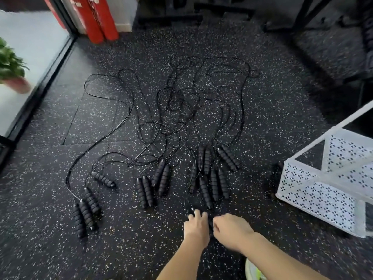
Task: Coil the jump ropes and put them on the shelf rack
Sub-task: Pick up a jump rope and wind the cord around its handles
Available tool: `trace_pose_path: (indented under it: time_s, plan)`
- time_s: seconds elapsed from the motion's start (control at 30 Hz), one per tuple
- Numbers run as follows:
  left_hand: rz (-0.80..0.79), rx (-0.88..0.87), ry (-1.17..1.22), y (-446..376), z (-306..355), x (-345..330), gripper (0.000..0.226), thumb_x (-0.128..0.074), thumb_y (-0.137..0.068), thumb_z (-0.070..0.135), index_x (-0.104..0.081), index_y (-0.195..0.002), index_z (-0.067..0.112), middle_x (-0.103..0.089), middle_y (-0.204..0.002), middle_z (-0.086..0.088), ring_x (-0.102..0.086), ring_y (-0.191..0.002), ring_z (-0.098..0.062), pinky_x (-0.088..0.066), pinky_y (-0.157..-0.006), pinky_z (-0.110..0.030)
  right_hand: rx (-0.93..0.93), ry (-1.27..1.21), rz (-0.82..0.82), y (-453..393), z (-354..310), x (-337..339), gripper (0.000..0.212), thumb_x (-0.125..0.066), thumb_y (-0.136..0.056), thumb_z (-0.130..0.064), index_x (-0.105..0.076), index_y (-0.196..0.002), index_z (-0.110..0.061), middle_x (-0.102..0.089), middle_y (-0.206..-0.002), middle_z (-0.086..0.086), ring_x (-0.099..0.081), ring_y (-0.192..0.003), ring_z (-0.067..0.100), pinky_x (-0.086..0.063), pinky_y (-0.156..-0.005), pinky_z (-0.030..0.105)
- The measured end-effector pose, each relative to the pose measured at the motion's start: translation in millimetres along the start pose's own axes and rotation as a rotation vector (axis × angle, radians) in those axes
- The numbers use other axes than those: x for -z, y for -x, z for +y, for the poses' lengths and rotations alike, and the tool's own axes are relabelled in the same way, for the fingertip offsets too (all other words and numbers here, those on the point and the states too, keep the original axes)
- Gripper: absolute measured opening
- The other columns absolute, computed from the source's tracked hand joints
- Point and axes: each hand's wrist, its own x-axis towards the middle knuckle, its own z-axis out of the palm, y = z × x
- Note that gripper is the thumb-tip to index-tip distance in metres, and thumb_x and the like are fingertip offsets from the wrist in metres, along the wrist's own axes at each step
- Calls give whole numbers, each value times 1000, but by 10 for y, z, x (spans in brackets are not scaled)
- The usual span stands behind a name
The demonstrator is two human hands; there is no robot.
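Several black jump ropes lie on the speckled rubber floor, their thin cords (181, 102) tangled in the middle. Their ribbed foam handles lie in groups: one group at the left (85, 213), one in the centre (153, 184), one at the right (214, 174). Near the bottom centre, my left hand (196, 227) curls round a handle whose metal tip (192, 209) pokes out past the fingers. My right hand (230, 229) is beside it, fingers curled on a black handle (211, 222) that shows between the two hands. The white perforated shelf rack (323, 190) stands at the right.
Red fire extinguishers (96, 21) stand at the back left beside a glass door frame (50, 75). A potted plant (12, 73) sits behind the glass. Black equipment frames (302, 17) cross the back. Something yellow-green and white (254, 271) shows at the bottom edge.
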Motion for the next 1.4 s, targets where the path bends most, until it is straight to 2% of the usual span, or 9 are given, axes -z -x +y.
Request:
trace_pose_path:
  time_s: [0.13, 0.27, 0.5, 0.6, 0.7, 0.93, 1.1, 1.23, 1.4]
  plan:
    - [0, -46, -79, -89, -30, -91, 57, -60, -99, 19, -31, -147, 13, -22, -159, -15, -33, -141, -39, -42, -109, -50, -29, -42, -31, 0, 42, -68, 29, -42, -103, -35, -64, -115, -21, -66, -116, 3, -66, -104, 26, -50, -84, 36]
    - [39, -131, -209, -256, -85, -207, 73, -64, -97, 17, -22, -156, 13, -7, -169, -16, -12, -153, -41, -27, -120, -53, -29, -66, -67, 1, 72, -141, 30, -41, -103, -34, -64, -115, -19, -66, -117, 4, -65, -105, 26, -51, -89, 38]
    - [1, -259, -383, -548, -107, -457, 86, -65, -95, 14, -10, -162, 13, -1, -170, -17, 4, -157, -36, -14, -123, -59, -23, -101, -48, -50, 137, -197, 28, -40, -103, -32, -64, -109, -19, -56, -97, -2, -65, -99, 23, -50, -85, 36]
    - [12, -264, -426, -623, -92, -527, 78, -59, -101, 19, -11, -162, 12, -6, -168, -21, 1, -156, -39, -9, -123, -63, -24, -112, -44, -73, 179, -191, 26, -40, -103, -32, -64, -103, -20, -66, -103, 1, -61, -87, 21, -49, -80, 35]
    - [49, -277, -460, -664, -111, -576, 76, -57, -101, 21, -11, -161, 11, -12, -166, -23, -4, -155, -41, -8, -123, -65, -22, -109, -43, -90, 252, -209, 23, -42, -103, -32, -61, -96, -22, -62, -92, -4, -56, -79, 17, -46, -73, 31]
    - [93, -232, -471, -710, -291, -502, 82, -57, -103, 25, -2, -163, 15, -3, -169, -19, 2, -156, -40, -10, -123, -62, -19, 11, -58, -206, 288, -275, 27, -40, -103, -30, -62, -112, -18, -66, -113, 3, -65, -99, 25, -45, -76, 35]
    - [108, -262, -517, -743, -401, -512, 80, -62, -99, 22, -12, -160, 14, -18, -163, -21, -12, -153, -43, -17, -120, -64, -24, 4, 10, -404, 198, -73, 27, -41, -104, -31, -63, -114, -18, -64, -116, 5, -64, -101, 27, -47, -82, 36]
    - [138, -328, -508, -730, -449, -353, 74, -72, -89, 23, -28, -149, 20, -41, -143, -13, -36, -134, -38, -23, -115, -62, -37, -1, 57, -558, 160, 100, 26, -41, -104, -32, -63, -109, -19, -64, -111, 4, -64, -98, 27, -45, -77, 35]
    - [262, -397, -407, -563, -446, 146, 63, -69, -84, 22, -39, -140, 21, -50, -128, -7, -44, -120, -32, -29, -112, -55, -69, 11, 44, -478, 138, 245, 25, -42, -102, -31, -62, -111, -21, -62, -116, 3, -63, -102, 27, -47, -82, 37]
